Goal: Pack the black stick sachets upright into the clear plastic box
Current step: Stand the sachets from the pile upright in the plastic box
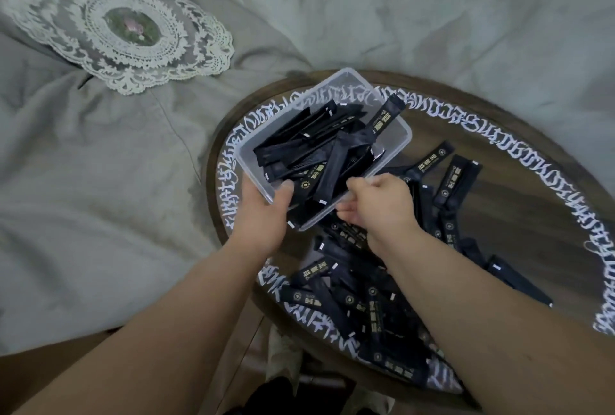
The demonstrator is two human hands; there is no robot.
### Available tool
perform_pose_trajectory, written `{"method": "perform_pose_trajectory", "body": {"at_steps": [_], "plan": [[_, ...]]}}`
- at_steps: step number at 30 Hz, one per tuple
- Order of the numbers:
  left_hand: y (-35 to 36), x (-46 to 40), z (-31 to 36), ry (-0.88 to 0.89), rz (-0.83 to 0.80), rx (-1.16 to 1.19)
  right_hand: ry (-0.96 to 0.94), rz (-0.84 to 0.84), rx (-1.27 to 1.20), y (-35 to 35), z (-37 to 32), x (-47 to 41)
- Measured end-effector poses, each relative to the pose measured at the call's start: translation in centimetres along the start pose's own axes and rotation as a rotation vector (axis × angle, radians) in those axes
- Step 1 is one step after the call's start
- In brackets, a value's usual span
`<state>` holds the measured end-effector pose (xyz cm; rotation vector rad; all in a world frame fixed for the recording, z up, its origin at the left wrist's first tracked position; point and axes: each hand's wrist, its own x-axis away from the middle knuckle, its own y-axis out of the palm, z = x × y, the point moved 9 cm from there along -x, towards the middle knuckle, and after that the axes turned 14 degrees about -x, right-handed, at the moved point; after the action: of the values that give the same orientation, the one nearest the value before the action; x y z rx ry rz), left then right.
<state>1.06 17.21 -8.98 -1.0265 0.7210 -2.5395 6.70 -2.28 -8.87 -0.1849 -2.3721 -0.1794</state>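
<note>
Grey bedding is lying around the round dark wooden surface. One clear plastic box, holding many leaning black stick sachets, is sitting near its left edge. Left hand is gripping the box rim; right hand is curled at the near wall, grasp unclear. Loose sachets, too many to count, are crowding the near side.

Lace doily on grey bedding

This looks like a home bedroom: rumpled grey bedding fills the view from nine to three o'clock, a lace doily lies at ten o'clock, and a round wooden side table stands at four o'clock.
</note>
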Motion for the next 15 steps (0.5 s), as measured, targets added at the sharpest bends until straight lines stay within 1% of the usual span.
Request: {"method": "perform_pose_trajectory", "body": {"at_steps": [2,3,4,6,8,9,12,15], "plan": [[1.0,0.0,-0.2,-0.046,-0.001,0.171,0.014,-0.076,0.005,-0.5,-0.5,0.2],[1.5,-0.5,-0.5,-0.054,0.0,0.23,0.001,-0.088,0.045,-1.1,-0.8,0.0],[1.9,-0.9,-0.5,-0.057,-0.003,0.262,-0.035,-0.067,0.095,-1.9,-1.2,-0.5],[2.0,-1.6,0.2,-0.036,0.041,0.264,-0.177,0.064,0.182,-4.3,-2.9,-1.9],[1.6,-2.7,0.9,0.038,0.112,0.242,-0.349,0.192,0.215,-6.4,-4.6,-2.9],[1.4,-3.3,1.0,0.067,0.143,0.231,-0.424,0.214,0.24,-6.8,-5.2,-3.3],[0.6,-4.4,0.8,0.172,0.218,0.185,-0.623,0.196,0.358,-6.3,-5.8,-3.8],[0.1,-4.9,0.7,0.282,0.25,0.135,-0.77,0.212,0.444,-5.3,-5.6,-4.0]]}}
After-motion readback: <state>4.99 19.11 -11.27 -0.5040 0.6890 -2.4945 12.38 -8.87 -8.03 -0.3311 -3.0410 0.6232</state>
